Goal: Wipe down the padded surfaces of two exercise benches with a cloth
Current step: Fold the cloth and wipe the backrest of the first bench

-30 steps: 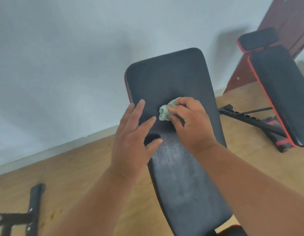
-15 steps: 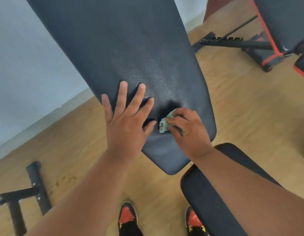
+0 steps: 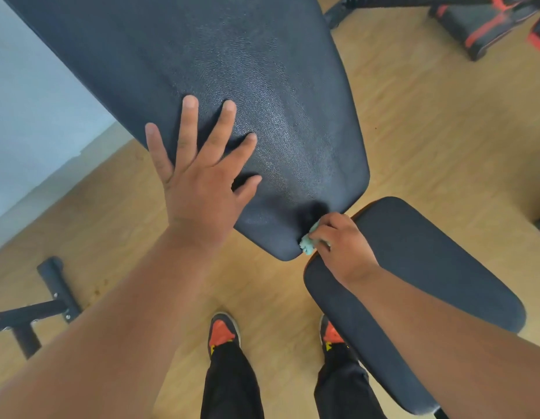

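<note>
Two hands, one cloth, and two black pads of the near bench show; part of a second bench [image 3: 486, 25], black with red trim, lies well beyond. The right hand [image 3: 342, 247] is closed around a small, crumpled pale-green cloth [image 3: 308, 244], pressed to the back pad [image 3: 232, 86] at its lower tip, just beside the seat pad [image 3: 429, 267]. Left of that grip, the left hand [image 3: 199, 173] lies flat, fingers spread, holding nothing. The pads are pebbled and faintly glossy. Below lies a wood floor [image 3: 429, 131]; a pale wall [image 3: 29, 116] stands far left.

Two hands [image 3: 202, 189] [image 3: 342, 246], one cloth [image 3: 308, 244], two shoes [image 3: 224, 332] [image 3: 330, 332], perhaps two benches [image 3: 232, 86] [image 3: 486, 28] (second cropped at the top edge).
</note>
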